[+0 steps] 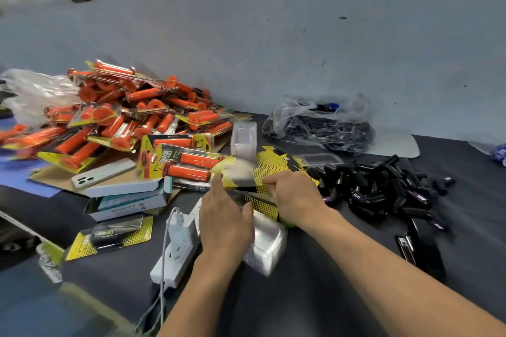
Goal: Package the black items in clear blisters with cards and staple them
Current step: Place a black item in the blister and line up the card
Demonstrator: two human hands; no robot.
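A pile of loose black items (383,189) lies on the dark table to the right. In the middle lies a stack of yellow-and-black cards (271,167). My left hand (224,221) and my right hand (295,194) hold a blurred card with a clear blister (241,175) between them, just above the stack. The left thumb and fingers reach around its near edge; the right hand's fingers curl on its right end. A stack of clear blisters (267,243) sits under my wrists. A black stapler (421,249) lies at the right. One packaged black item (109,235) lies at the left.
A big heap of packaged orange grips (123,117) fills the back left. A phone (104,172) rests on boxes (128,197). A white power strip (175,254) with a charger lies by my left wrist. A plastic bag of black parts (320,126) sits at the back.
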